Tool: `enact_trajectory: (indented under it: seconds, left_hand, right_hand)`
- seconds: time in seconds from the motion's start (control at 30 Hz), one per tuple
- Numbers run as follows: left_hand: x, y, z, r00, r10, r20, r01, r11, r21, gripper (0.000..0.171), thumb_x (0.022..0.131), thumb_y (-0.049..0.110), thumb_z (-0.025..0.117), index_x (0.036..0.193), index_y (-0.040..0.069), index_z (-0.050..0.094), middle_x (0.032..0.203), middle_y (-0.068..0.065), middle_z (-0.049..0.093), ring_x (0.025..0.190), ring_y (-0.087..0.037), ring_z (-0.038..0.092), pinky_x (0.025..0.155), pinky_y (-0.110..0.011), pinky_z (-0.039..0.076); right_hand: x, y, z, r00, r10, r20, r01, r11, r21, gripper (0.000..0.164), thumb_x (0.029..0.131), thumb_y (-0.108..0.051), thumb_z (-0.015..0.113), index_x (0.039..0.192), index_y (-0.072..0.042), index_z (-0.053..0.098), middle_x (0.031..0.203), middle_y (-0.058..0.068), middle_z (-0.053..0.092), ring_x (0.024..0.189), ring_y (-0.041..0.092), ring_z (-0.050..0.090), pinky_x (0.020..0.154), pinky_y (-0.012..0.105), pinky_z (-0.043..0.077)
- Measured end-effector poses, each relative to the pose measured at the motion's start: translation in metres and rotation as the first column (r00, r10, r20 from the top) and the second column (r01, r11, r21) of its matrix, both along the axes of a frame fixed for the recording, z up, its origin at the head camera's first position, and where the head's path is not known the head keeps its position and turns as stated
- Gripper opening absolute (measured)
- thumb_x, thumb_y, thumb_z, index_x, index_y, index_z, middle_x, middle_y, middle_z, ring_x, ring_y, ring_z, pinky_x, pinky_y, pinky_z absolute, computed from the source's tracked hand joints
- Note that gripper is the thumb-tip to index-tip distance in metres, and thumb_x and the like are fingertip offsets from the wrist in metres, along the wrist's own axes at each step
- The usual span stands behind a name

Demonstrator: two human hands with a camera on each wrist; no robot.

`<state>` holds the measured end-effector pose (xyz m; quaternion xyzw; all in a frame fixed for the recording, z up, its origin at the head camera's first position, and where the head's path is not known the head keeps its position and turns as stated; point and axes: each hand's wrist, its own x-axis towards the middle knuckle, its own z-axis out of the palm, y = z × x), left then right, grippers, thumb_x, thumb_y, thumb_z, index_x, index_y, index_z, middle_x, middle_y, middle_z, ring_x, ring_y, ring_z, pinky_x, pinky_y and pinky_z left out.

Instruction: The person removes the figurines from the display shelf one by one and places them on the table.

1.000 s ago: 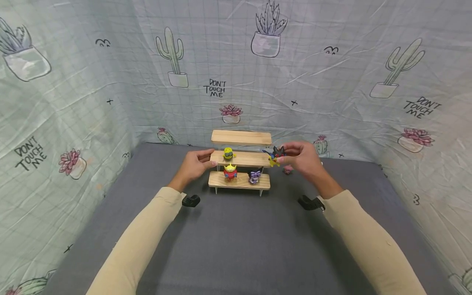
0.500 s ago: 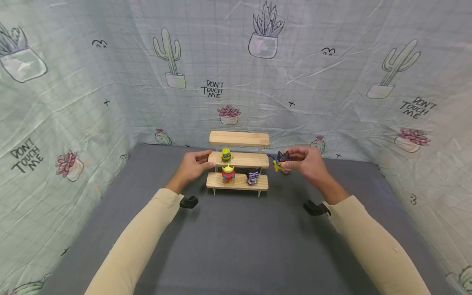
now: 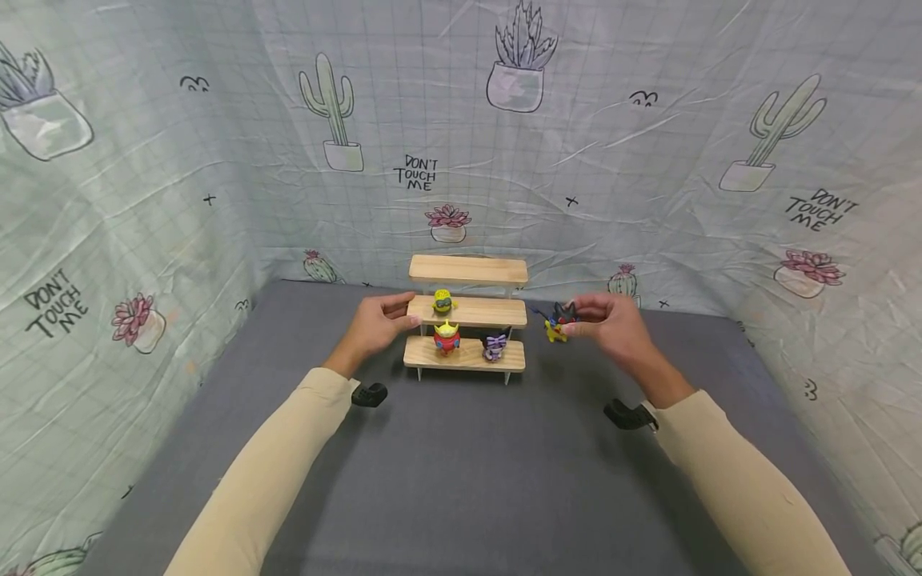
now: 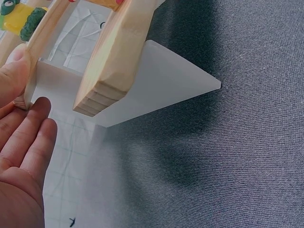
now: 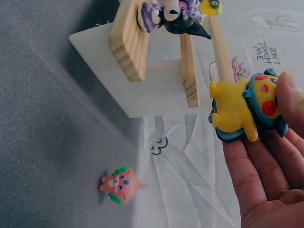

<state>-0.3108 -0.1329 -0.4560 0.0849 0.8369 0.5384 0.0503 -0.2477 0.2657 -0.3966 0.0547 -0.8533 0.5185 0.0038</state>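
Observation:
A three-tier wooden display shelf (image 3: 493, 312) with white side supports stands at the back. My left hand (image 3: 376, 330) pinches the left end of its middle board, thumb above and fingers below in the left wrist view. To the shelf's right, my right hand (image 3: 615, 326) holds a yellow figurine (image 5: 235, 102) in a dark blue hood with red cheeks, off the table. A yellow-green figurine in goggles (image 3: 442, 302) stands on the middle board. The bottom board bears a red-and-yellow figurine (image 3: 446, 340) and a purple-and-black figurine (image 3: 494, 346).
A small pink figurine with green parts (image 5: 121, 185) stands on the grey cloth near the shelf's right side; in the head view it is hidden. Printed fabric (image 3: 461, 104) hangs behind and at both sides. Black wrist straps (image 3: 370, 395) sit below the hands.
My right hand has drawn the yellow figurine away from the middle board's right end, rightward and slightly down. The left hand stays on the shelf.

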Motion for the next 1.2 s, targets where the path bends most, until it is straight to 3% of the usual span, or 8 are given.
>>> enact_trajectory:
  seconds: [0.27,0.53,0.73,1.2]
  left_hand:
    - [0.003,0.001,0.002,1.0,0.004,0.012,-0.004,1.0,0.006,0.056,0.097,0.015,0.076,0.15,0.01,0.058,0.156,-0.018,0.054,0.142,-0.033,0.057,0.109,-0.044,0.057]
    - [0.005,0.002,0.002,1.0,0.012,0.025,-0.012,1.0,0.009,0.056,0.098,0.014,0.075,0.151,0.01,0.057,0.155,-0.018,0.055,0.142,-0.033,0.057,0.109,-0.044,0.057]
    - [0.004,0.003,0.001,1.0,-0.001,0.017,0.001,1.0,-0.003,0.056,0.098,0.015,0.075,0.151,0.009,0.057,0.156,-0.018,0.054,0.142,-0.033,0.056,0.109,-0.044,0.057]
    - [0.005,0.001,0.004,1.0,-0.007,0.011,0.006,1.0,0.015,0.056,0.098,0.014,0.075,0.151,0.009,0.057,0.157,-0.017,0.053,0.143,-0.034,0.056,0.11,-0.045,0.057]
  right_hand:
    - [0.002,0.004,-0.003,1.0,-0.014,0.005,0.014,1.0,0.023,0.036,0.09,-0.006,0.082,0.121,0.008,0.071,0.115,0.021,0.077,0.088,-0.007,0.07,0.081,0.014,0.059]
    - [0.003,0.01,-0.013,0.999,-0.028,0.029,0.028,1.0,0.006,0.036,0.088,-0.007,0.084,0.118,0.009,0.071,0.099,-0.001,0.081,0.086,-0.006,0.071,0.079,0.013,0.058]
    - [0.005,0.012,-0.02,0.998,-0.03,0.047,0.032,0.999,-0.037,0.037,0.088,-0.005,0.083,0.12,0.01,0.07,0.095,-0.011,0.079,0.087,-0.007,0.072,0.081,0.012,0.059]
    - [0.003,0.014,-0.025,0.999,-0.03,0.036,0.032,0.998,-0.047,0.039,0.088,-0.004,0.083,0.121,0.012,0.069,0.102,-0.003,0.081,0.088,-0.007,0.071,0.081,0.013,0.059]
